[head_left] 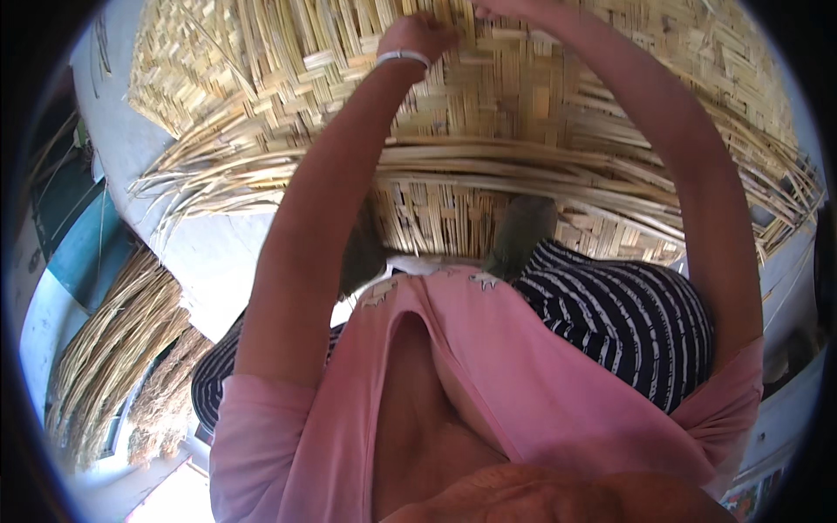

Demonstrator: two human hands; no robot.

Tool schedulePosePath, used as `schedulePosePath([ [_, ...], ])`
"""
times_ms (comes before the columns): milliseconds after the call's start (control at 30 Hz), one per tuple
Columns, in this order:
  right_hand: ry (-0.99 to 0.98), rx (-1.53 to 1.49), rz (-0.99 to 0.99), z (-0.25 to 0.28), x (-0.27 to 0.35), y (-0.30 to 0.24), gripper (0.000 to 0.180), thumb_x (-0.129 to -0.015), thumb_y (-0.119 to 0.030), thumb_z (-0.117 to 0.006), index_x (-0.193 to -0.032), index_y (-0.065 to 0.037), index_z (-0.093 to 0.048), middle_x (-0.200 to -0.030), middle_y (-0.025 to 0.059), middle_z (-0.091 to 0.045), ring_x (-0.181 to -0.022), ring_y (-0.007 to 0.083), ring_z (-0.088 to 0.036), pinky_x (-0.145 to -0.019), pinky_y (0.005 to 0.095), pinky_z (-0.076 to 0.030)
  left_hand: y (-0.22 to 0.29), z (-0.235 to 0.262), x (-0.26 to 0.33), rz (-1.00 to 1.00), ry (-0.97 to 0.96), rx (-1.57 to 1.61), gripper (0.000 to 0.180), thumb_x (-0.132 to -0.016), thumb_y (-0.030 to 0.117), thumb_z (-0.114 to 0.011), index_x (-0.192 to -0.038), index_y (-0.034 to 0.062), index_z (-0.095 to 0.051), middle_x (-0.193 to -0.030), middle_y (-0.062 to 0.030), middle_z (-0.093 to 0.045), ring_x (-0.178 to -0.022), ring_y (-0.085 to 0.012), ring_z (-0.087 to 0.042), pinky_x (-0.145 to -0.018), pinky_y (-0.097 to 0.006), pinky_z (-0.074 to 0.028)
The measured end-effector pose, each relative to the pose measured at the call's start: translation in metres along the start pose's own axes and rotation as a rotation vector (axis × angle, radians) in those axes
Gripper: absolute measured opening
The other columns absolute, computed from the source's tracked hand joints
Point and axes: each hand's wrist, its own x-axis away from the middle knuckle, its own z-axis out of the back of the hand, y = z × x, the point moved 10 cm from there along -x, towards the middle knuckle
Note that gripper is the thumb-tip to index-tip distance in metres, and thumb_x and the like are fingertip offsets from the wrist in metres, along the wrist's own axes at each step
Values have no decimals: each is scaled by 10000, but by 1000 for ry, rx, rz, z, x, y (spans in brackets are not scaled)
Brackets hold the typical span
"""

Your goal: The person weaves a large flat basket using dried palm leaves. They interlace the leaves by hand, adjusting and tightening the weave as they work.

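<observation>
- Hands are both reaching up toward twelve o'clock: the left hand (417,37), with a pale bangle at the wrist, is curling its fingers onto the woven mat (523,96), and the right hand (506,9) is lying just beside it toward one o'clock, almost cut off by the top of the view.
- Left fingers are looking closed on the weave; whether they are pinching a single strip I cannot tell. The right hand's state I cannot tell either, since only its edge is showing.
- The woven mat is filling the upper half of the view, from about ten o'clock round to three o'clock, its flat split strips crossing in a checker pattern.
- A band of loose long strips (488,161) is running across the mat below the hands, its long axis lying from nine o'clock to three o'clock and bowing with the lens.
- Both forearms are crossing that band to reach the weave beyond it. The hands are sitting nearly together at the working spot, the left slightly lower.
- Frayed mat ends are fanning out at nine to ten o'clock and at three o'clock, marking the side edges.
- A bundle of reeds (113,349) is lying at eight o'clock, well apart from the hands, on the pale floor (218,261).
- The striped dark cloth (628,322) is covering the person's lap at four o'clock, under the pink shirt (523,383).
</observation>
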Motion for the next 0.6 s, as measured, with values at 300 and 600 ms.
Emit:
schedulePosePath([
  [300,35,111,91,8,-7,-14,163,-897,-132,-636,-839,7,-700,-690,149,-720,-650,256,-734,-616,417,-572,-2,1,2,132,-5,32,480,-813,494,-778,-977,43,-765,-960,-195,-759,-918,-334,-731,-845,-434,-562],
  [600,153,14,-2,26,40,-38,158,-873,-152,-663,-872,0,-705,-723,180,-709,-677,304,-721,-629,451,-549,24,9,10,196,-23,22,541,-806,540,-737,-980,29,-770,-945,-220,-753,-930,-368,-729,-842,-447,-559],
])
